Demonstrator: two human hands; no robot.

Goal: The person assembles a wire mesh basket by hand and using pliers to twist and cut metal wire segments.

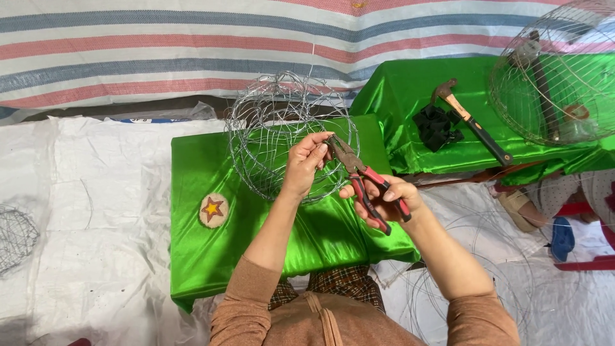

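My left hand [306,161] grips the rim of a round wire mesh basket frame [275,122] that rests on a table draped in shiny green cloth [211,256]. My right hand [384,198] holds red-handled pliers [359,174], whose jaws meet the wire right beside my left fingers. Both forearms wear brown sleeves.
A round patch with a star [213,209] lies on the green cloth. On a second green table sit a hammer [471,122], a black cloth [437,126] and a large wire dome [557,70]. Loose wire coils [461,256] lie on white sheeting. Another mesh piece [16,234] sits far left.
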